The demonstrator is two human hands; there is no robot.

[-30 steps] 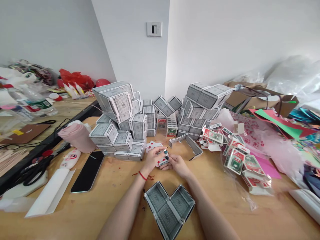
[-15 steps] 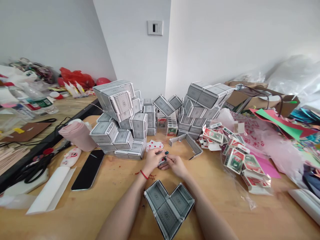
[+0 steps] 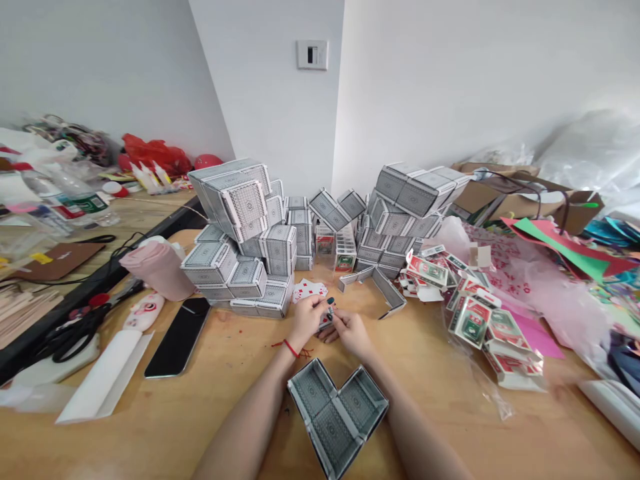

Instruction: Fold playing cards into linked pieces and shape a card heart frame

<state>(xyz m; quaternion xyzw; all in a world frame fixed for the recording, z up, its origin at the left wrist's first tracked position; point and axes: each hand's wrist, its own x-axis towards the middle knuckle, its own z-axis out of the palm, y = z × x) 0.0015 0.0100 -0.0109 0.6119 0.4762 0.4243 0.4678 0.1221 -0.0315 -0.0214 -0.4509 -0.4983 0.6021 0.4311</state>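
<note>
Card (image 3: 325, 321) is pinched between left hand (image 3: 307, 317) and right hand (image 3: 351, 332), each grip nearly closed; it is held over the worktop (image 3: 235, 353), beyond the heart-shaped box (image 3: 331, 430), its long axis hidden by fingers, neither hand clearly nearer.

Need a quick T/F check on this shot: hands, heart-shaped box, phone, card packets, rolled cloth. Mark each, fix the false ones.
1. The left hand and right hand hold a playing card. True.
2. The heart-shaped box is closed on top. False: the heart-shaped box is open, its inside showing.
3. The phone lies to the right of both hands. False: the phone lies to their left, near the folded white paper.
4. Card packets lie heaped on the right. True.
5. The rolled cloth is pink. True.
</note>
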